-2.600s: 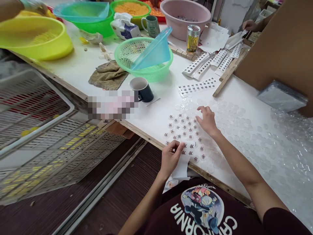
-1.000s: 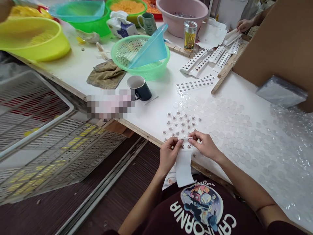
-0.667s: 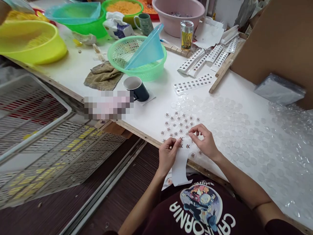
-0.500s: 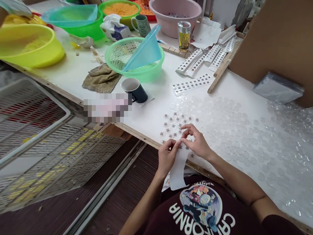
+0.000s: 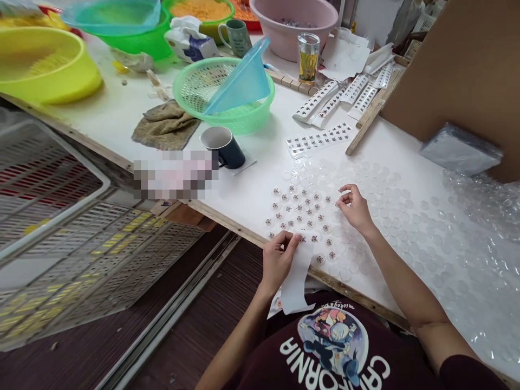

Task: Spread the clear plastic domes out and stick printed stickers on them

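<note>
My left hand (image 5: 280, 257) pinches a white sticker strip (image 5: 296, 279) near its top edge, where a couple of small dark printed stickers remain. The strip hangs down over the table edge toward my shirt. My right hand (image 5: 354, 208) is over the clear round discs (image 5: 368, 216), its thumb and bent fingers closed; a small dark mark at the fingertips looks like a sticker. Between my hands and beyond lie several discs with stickers (image 5: 299, 208) on them, spread flat on the white table.
Farther back is a printed sticker sheet (image 5: 319, 140), with more strips (image 5: 357, 95) beside a wooden strip (image 5: 365, 127). A dark mug (image 5: 231, 151), brown cloth (image 5: 164, 127) and green basket (image 5: 247, 122) stand left. Clear plastic (image 5: 483, 203) lies right; a white crate (image 5: 101, 238) is below left.
My right hand has left the strip and moved right and away, over the clear discs. My left hand still holds the strip in the same place.
</note>
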Tool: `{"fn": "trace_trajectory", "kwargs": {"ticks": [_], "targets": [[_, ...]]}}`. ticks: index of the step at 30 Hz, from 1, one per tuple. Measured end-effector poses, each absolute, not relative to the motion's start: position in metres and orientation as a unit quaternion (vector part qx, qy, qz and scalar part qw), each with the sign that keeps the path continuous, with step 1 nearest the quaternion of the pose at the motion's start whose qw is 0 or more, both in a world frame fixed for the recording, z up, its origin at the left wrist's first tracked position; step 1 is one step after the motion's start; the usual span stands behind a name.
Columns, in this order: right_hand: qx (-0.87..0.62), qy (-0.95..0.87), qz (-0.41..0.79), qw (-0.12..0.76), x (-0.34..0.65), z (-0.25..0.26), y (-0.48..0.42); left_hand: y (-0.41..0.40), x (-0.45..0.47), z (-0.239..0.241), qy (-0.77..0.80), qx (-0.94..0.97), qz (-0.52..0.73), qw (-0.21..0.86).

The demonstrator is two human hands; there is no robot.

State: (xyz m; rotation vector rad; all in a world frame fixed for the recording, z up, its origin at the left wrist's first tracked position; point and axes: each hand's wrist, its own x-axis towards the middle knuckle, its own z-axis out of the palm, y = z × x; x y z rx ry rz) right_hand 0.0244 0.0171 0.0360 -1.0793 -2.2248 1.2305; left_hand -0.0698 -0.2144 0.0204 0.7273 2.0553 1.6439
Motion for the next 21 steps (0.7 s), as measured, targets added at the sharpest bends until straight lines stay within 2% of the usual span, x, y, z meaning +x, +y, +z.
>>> {"fn": "trace_trajectory", "kwargs": {"ticks": [5, 15, 18, 21], "targets": [[-0.372, -0.827, 0.397, 0.142, 0.018, 0.024, 0.015, -0.215, -0.070, 0.019, 0.737, 0.263, 0.589, 0.200], [-0.345, -0.918, 0.160, 0.109, 0.010, 0.022, 0.006, -0.215, -0.071, 0.020, 0.734, 0.266, 0.590, 0.205], [-0.357, -0.912, 0.153, 0.132, 0.012, 0.028, 0.007, -0.215, -0.070, 0.020, 0.730, 0.267, 0.594, 0.206], [-0.360, -0.889, 0.230, 0.165, 0.014, 0.035, 0.007, -0.215, -0.070, 0.019, 0.729, 0.265, 0.597, 0.206]]}}
